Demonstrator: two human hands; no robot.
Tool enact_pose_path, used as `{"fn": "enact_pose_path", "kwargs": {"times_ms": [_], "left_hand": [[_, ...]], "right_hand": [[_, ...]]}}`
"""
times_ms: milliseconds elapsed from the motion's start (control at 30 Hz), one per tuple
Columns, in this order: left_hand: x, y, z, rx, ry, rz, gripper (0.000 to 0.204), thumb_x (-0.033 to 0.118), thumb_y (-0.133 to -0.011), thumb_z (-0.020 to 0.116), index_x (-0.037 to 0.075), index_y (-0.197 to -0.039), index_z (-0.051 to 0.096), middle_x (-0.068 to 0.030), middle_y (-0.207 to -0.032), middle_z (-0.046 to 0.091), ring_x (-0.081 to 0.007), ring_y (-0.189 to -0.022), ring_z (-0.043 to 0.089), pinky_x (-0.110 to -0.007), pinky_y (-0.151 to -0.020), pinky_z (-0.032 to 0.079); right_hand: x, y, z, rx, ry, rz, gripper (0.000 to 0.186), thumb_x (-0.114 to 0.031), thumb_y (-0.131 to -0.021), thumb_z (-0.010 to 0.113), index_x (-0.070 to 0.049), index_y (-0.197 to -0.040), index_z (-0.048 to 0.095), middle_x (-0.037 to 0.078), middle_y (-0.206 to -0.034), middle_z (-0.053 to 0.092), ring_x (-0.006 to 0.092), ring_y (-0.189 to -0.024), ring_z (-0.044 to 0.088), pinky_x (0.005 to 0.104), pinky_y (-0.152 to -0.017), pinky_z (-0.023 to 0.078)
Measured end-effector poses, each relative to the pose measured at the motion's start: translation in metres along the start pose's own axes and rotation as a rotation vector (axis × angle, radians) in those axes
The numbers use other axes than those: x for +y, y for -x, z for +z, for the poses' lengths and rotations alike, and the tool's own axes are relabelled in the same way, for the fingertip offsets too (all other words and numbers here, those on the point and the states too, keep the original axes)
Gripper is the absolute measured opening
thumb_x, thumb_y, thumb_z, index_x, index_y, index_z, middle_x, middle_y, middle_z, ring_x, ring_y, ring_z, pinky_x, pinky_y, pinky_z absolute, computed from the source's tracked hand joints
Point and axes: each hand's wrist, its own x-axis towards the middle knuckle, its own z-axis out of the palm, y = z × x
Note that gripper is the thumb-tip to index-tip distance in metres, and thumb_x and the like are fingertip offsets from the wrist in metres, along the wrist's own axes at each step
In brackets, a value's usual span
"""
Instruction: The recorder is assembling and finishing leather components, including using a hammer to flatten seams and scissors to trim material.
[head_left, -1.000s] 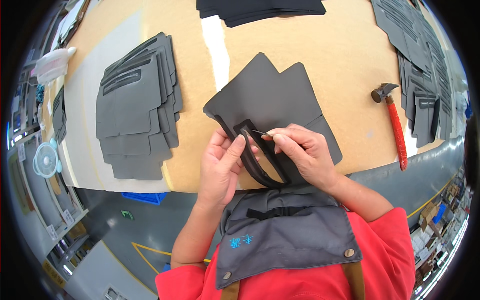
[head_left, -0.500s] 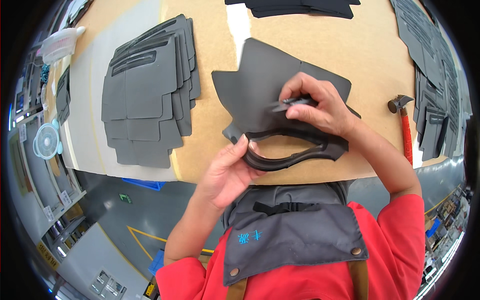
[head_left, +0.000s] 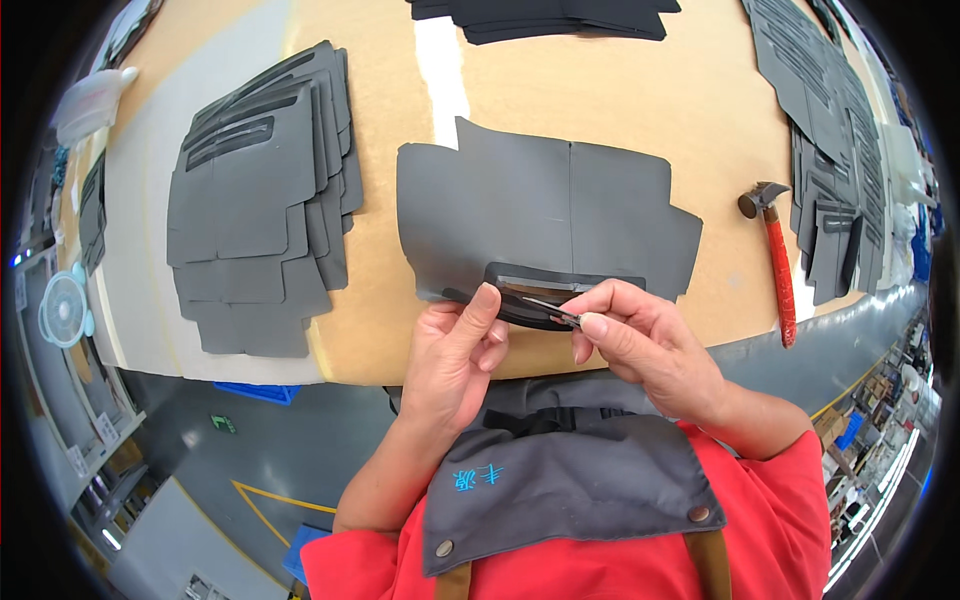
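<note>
A grey cut sheet (head_left: 540, 200) lies at the front middle of the table, with a black-edged slot (head_left: 530, 280) along its near edge. My left hand (head_left: 450, 355) pinches the black edging at the slot's left end between thumb and fingers. My right hand (head_left: 655, 355) grips a slim, pointed metal tool (head_left: 550, 309), possibly small scissors, whose tip reaches over the slot beside my left thumb. A hammer (head_left: 777, 260) with a red handle rests to the right of the sheet.
Piles of grey pieces lie left (head_left: 245, 230) and right (head_left: 800, 70). A dark pile (head_left: 550, 15) is at the back of the table (head_left: 370, 330). A clear basket (head_left: 90, 105) and blue fan (head_left: 62, 305) sit far left. A blue crate (head_left: 255, 392) is below the edge.
The sheet has turned so its slot now lies level along the near edge. My right hand, raised over the sheet half a second ago, has come down to the slot with the tool.
</note>
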Motion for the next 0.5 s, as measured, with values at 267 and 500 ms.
{"fn": "enact_pose_path", "kwargs": {"times_ms": [267,500], "left_hand": [[-0.007,0.0049,0.0022,-0.01,-0.03,-0.014,0.012,0.023,-0.104,0.068,0.011,-0.107,0.068,0.0014,-0.098,0.067,-0.0076,-0.079,0.057,-0.021,-0.057,0.041],[-0.0099,0.0068,0.0057,0.044,-0.09,0.026,0.014,0.017,-0.098,0.076,0.007,-0.105,0.069,-0.0016,-0.091,0.068,-0.0101,-0.078,0.063,-0.024,-0.055,0.044]], "right_hand": [[0.0065,0.0021,0.0001,0.073,0.053,0.006,0.026,-0.026,-0.109,0.058,-0.008,-0.125,0.063,-0.001,-0.092,0.065,-0.0013,-0.058,0.032,0.0184,-0.051,0.023],[0.0065,0.0009,0.0007,0.076,0.084,-0.006,0.026,-0.026,-0.109,0.058,-0.007,-0.124,0.064,-0.003,-0.091,0.065,-0.0009,-0.061,0.034,0.0186,-0.053,0.026]]}}
